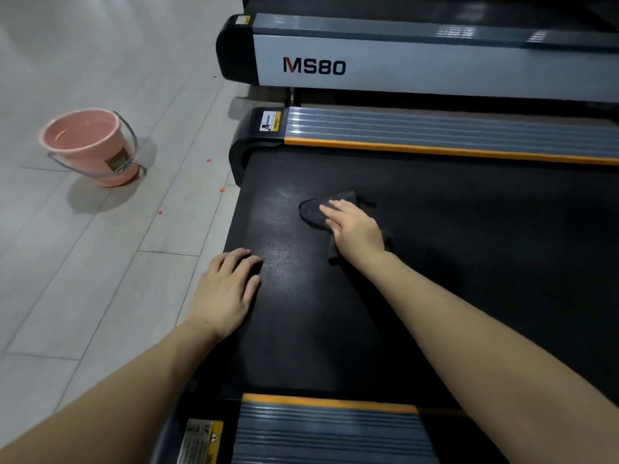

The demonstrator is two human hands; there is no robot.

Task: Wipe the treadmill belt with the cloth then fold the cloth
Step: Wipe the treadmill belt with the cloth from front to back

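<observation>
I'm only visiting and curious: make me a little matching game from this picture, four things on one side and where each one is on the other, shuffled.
Things:
1. cloth
2. bucket
3. left hand
4. right hand

Places:
A. on the tiled floor beside the treadmill
B. flat on the belt's end edge
C. pressing down on the cloth
D. on the belt, under a hand

Pairs: 1-D, 2-A, 3-B, 4-C

1. The floor was laid in long pale grey planks with thin dark seams.
2. A pink bucket with a grey wire handle stood on it, holding water.
3. Small red specks dotted the planks near it.
4. A second treadmill, silver-sided and marked "MS80", stood beyond.
5. Soft light gleamed off the floor.
</observation>
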